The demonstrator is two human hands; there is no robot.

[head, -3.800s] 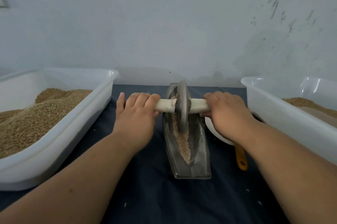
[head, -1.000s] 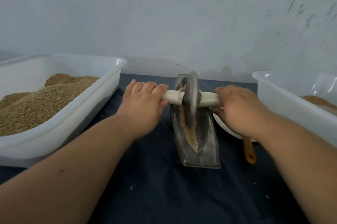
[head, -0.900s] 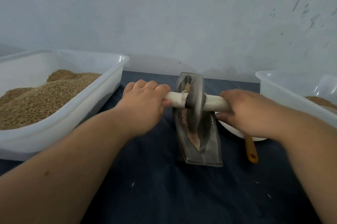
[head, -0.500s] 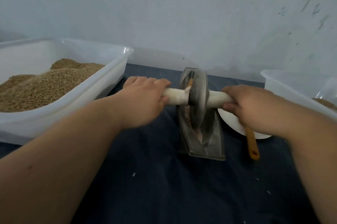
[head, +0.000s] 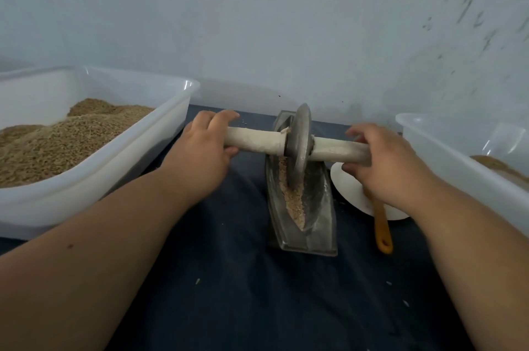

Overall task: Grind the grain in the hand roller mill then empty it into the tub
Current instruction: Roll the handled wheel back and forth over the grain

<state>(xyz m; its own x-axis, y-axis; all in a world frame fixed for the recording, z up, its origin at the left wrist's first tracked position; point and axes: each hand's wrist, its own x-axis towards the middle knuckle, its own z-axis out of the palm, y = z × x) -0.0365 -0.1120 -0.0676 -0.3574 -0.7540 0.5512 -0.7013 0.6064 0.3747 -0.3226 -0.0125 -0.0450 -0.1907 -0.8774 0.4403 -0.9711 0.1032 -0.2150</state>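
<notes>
Left hand and right hand now sit further out on the handle. Their fingers curl round it. Push evenly and keep the wheel straight between them.

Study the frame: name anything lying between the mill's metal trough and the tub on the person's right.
A white dish with an orange-handled spoon lies on the cloth between the trough and the right tub. Both lie low, so lifting the trough over them would probably clear them.

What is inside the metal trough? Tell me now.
Crushed grain lies along the trough's groove, and the wheel's lower edge stands in it. Whatever sits beneath the wheel is hidden.
</notes>
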